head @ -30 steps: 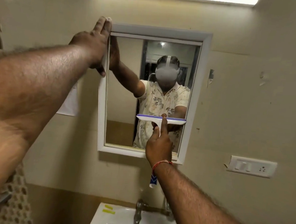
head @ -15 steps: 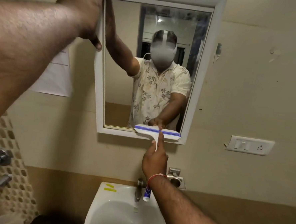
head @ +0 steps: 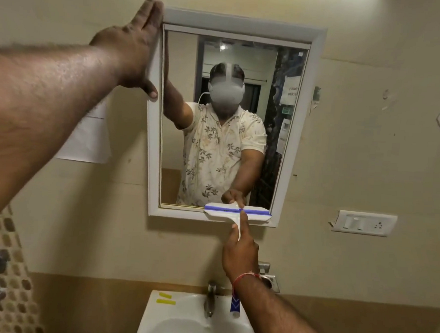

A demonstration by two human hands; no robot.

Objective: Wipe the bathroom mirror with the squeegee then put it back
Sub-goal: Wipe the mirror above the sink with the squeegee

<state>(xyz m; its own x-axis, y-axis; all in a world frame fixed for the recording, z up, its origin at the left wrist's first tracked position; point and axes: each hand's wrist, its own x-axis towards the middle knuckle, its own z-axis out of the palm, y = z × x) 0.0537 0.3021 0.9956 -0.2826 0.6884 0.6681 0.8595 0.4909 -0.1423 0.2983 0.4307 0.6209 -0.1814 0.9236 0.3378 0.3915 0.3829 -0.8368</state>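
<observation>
Down from the middle of the glass a second ago, the white plastic squeegee with a blue rubber blade (head: 236, 215) now sits at the bottom edge of the white-framed rectangular wall mirror (head: 244, 23), where it also sat half a second ago.

Left of the mirror, a white paper sheet (head: 89, 137) hangs on the beige wall. The left arm reaches up across it. The left hand (head: 133, 50) lies flat on the mirror's top left corner, fingers straight and together, with the thumb spread downward onto the frame's left side.

At the mirror's lower right, the squeegee's blade lies level across the foot of the glass and the bottom frame, and its short handle points down. The right hand (head: 239, 255) grips that handle from below the mirror: the index finger (head: 244, 219) runs straight up the handle to the blade head, the thumb presses the handle's left side, and the other fingers curl round it. A red thread bracelet (head: 244, 277) circles that wrist.

Below the mirror are a white ceramic sink (head: 173, 318) with two yellow strips (head: 165, 299) on its rim, a metal tap (head: 209, 302) and a blue and white tube (head: 235, 305) standing cap down.

Right of the mirror, level with its bottom edge, is a white switch plate (head: 363, 223).
</observation>
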